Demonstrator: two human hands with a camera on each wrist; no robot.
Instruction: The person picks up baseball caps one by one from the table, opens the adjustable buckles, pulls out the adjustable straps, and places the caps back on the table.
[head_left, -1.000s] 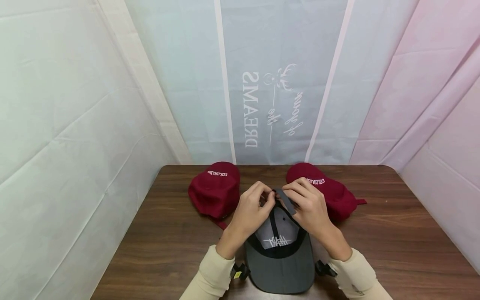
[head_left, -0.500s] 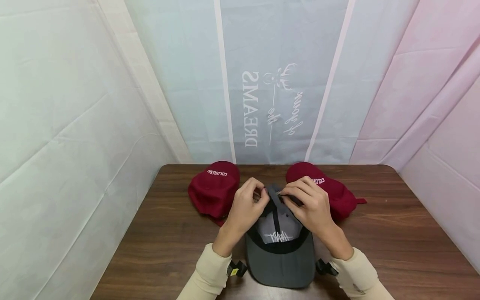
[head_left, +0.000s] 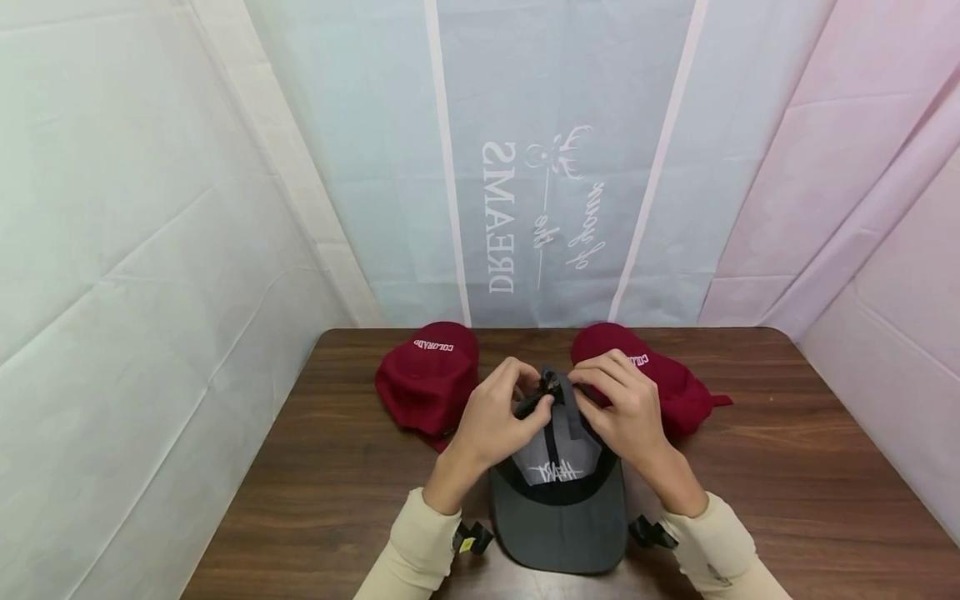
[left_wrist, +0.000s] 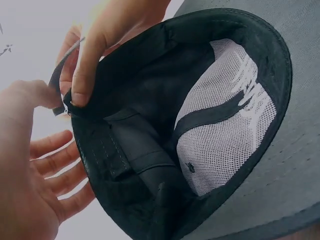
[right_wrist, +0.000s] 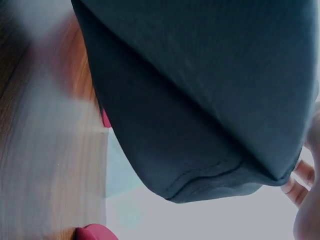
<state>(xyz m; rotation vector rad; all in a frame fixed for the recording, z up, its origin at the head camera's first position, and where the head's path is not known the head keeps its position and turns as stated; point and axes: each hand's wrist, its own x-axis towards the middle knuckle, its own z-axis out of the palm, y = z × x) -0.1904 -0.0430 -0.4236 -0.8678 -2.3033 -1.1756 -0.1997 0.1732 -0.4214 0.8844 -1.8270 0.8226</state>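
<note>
A dark grey cap (head_left: 558,529) is held with its hollow towards me and its brim nearest my body; white lettering shows through the mesh lining (left_wrist: 220,125). My left hand (head_left: 498,417) pinches the back edge of the cap by the strap's fastening, where a small metal piece shows. On the other side, my right hand (head_left: 621,407) pinches the same back edge; in the left wrist view its thumb lies inside the rim. Between both hands the grey strap (head_left: 570,408) hangs in a loop. The right wrist view shows mostly the cap's outer side (right_wrist: 200,100).
Two maroon caps with white lettering lie behind the hands on the brown wooden table (head_left: 750,475): one at the left (head_left: 427,383), one at the right (head_left: 678,400). Hanging cloth walls stand behind and beside the table.
The strap has swung from the right to the middle, then hangs slightly right again. The brim has shifted slightly away from me. Both hands stay at the cap's back edge.
</note>
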